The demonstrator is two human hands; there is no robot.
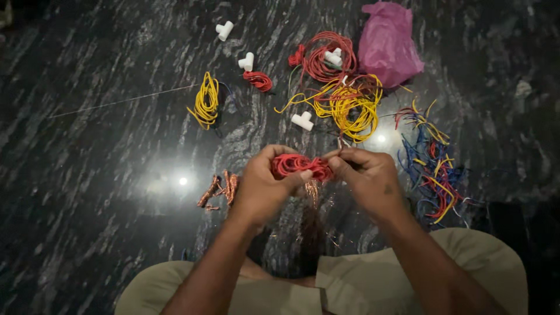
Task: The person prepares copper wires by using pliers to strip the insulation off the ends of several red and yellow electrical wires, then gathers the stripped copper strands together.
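Floor (87, 192) of dark marble carries one pink bag (388, 44), two yellow wire coils (350, 108), two red coils (326, 55), four white pipe tees (302, 121). Left hand (262, 186) and right hand (367, 178) clench a small red wire bundle (300, 166) between them above it.

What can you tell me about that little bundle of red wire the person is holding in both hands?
The red wire bundle is thin, plastic-coated wire wound into a small, loose coil, bunched and slightly tangled. It is held in the air above the dark, polished stone floor, between the two hands. The left hand wraps around its left side, thumb pressing on the front. The right hand pinches its right end with the fingertips. Nothing else touches it.
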